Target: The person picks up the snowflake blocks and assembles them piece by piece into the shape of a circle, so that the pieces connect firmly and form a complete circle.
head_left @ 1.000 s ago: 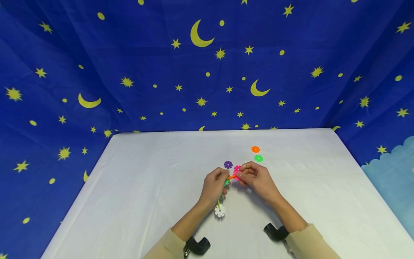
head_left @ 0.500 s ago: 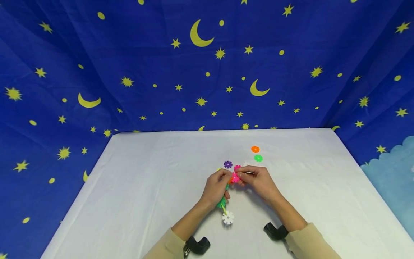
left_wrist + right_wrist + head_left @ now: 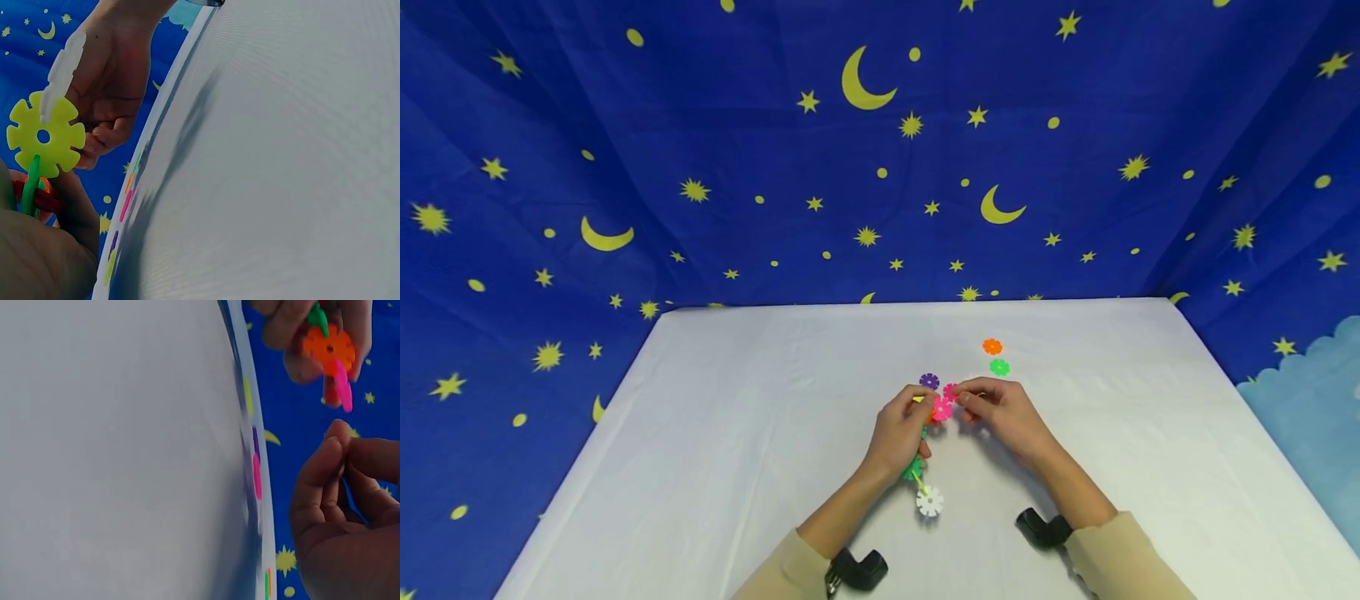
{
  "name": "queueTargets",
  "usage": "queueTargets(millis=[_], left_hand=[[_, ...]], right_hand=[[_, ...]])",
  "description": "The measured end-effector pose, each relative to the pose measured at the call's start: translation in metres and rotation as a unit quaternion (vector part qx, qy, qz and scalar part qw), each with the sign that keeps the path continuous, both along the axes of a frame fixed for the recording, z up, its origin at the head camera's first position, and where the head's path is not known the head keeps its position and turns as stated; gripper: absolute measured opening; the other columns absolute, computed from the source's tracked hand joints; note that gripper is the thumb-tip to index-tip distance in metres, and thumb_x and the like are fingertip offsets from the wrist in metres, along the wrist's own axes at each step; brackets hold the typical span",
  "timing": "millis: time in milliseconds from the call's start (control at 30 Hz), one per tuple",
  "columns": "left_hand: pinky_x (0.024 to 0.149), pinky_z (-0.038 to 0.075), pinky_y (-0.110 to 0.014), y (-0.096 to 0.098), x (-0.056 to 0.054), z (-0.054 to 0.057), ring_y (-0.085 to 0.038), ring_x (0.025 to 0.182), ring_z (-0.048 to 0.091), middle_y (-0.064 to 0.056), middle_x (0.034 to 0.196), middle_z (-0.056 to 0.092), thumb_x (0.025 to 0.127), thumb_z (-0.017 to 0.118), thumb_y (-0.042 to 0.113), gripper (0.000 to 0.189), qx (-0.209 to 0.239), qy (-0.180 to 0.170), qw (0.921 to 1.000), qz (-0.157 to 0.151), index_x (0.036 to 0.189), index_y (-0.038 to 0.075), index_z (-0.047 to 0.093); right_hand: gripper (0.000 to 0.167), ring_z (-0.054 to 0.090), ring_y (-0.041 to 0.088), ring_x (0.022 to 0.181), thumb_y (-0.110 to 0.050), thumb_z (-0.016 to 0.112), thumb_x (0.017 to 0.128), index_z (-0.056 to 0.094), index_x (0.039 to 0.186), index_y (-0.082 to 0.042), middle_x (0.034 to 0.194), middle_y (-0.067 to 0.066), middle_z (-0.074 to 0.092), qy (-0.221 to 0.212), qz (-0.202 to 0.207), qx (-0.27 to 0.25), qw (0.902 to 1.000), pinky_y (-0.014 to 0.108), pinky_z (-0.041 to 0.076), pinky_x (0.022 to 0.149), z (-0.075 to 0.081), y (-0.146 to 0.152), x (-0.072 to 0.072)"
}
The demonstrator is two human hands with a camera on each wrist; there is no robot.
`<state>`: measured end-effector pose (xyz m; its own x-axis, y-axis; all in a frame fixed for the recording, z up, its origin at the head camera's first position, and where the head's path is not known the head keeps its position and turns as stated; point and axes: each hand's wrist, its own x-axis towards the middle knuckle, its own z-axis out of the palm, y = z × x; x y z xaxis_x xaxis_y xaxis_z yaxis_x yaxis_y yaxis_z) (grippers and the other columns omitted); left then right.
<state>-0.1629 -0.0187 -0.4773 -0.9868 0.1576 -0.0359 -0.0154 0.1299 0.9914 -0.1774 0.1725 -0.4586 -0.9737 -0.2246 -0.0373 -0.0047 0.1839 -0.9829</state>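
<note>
My left hand (image 3: 895, 433) grips a chain of slotted snowflake discs joined edge to edge. Below that hand hang a green disc (image 3: 913, 469) and, at the end, a white disc (image 3: 929, 502). A yellow disc (image 3: 62, 134) joins them in the left wrist view. At the upper end, an orange disc (image 3: 320, 350) carries a pink disc (image 3: 941, 409). My right hand (image 3: 1003, 412) is just right of that pink disc, fingers loosely bent. In the right wrist view its fingertips (image 3: 334, 447) stand apart from the pink disc, with nothing visible between them. The left palm hides the chain's middle.
Loose discs lie on the white-covered table (image 3: 737, 433): purple (image 3: 929, 381), pink (image 3: 951, 390), green (image 3: 999, 367) and orange (image 3: 992, 346). A yellow one (image 3: 918, 399) shows partly behind the left hand. Black wrist mounts (image 3: 861, 570) sit under the forearms. A starry blue curtain (image 3: 775, 150) surrounds the table.
The pink disc turns to face the camera and shifts slightly left onto the chain. My right fingers let go of it and draw back right. The chain's white end swings right and down.
</note>
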Motion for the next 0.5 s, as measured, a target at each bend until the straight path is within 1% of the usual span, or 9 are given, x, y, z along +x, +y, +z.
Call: queueTargets(millis=[67,133,267,333,500], left_hand=[[0.034,0.045,-0.031,0.0,0.0,-0.001,-0.016,0.037,0.052,-0.021,0.079,0.06,0.098,0.053,0.032,0.028,0.004,0.001,1.0,0.002,0.116,0.015,0.065],[0.034,0.045,-0.032,0.0,0.0,-0.001,-0.017,0.037,0.051,-0.022,0.079,0.058,0.098,0.054,0.032,0.026,0.008,0.001,1.0,0.002,0.115,0.016,0.066],[0.036,0.047,-0.033,-0.001,0.0,0.0,-0.018,0.037,0.051,-0.02,0.08,0.059,0.097,0.054,0.031,0.026,0.011,-0.002,0.9999,0.001,0.113,0.016,0.067],[0.037,0.047,-0.033,-0.001,-0.001,0.001,-0.018,0.037,0.051,-0.017,0.08,0.06,0.098,0.054,0.032,0.026,0.009,-0.004,0.9999,0.001,0.113,0.015,0.068],[0.037,0.048,-0.034,-0.002,-0.001,0.003,-0.019,0.038,0.052,-0.009,0.08,0.061,0.099,0.051,0.036,0.027,0.007,-0.006,1.0,0.002,0.111,0.018,0.069]], right_hand=[[0.023,0.062,0.031,0.077,-0.012,0.059,0.096,0.067,0.112,0.003,0.099,0.023,0.065,-0.007,-0.004,0.024,0.9997,0.038,0.055,0.07,-0.002,0.003,-0.004],[0.022,0.061,0.028,0.075,-0.016,0.061,0.095,0.069,0.11,-0.002,0.096,0.018,0.066,-0.008,-0.009,0.051,0.9986,0.035,0.055,0.067,-0.01,0.008,-0.011],[0.02,0.06,0.027,0.072,-0.015,0.062,0.094,0.07,0.109,-0.005,0.088,0.015,0.066,-0.002,-0.006,0.108,0.9942,0.035,0.052,0.062,-0.01,0.01,-0.022],[0.02,0.06,0.027,0.071,-0.014,0.064,0.092,0.07,0.109,-0.005,0.086,0.014,0.066,0.004,-0.001,0.124,0.9923,0.036,0.051,0.06,-0.009,0.009,-0.027],[0.024,0.062,0.026,0.077,-0.01,0.066,0.09,0.068,0.112,-0.002,0.094,0.008,0.068,0.02,0.02,0.153,0.9878,0.037,0.053,0.064,-0.007,0.005,-0.038]])
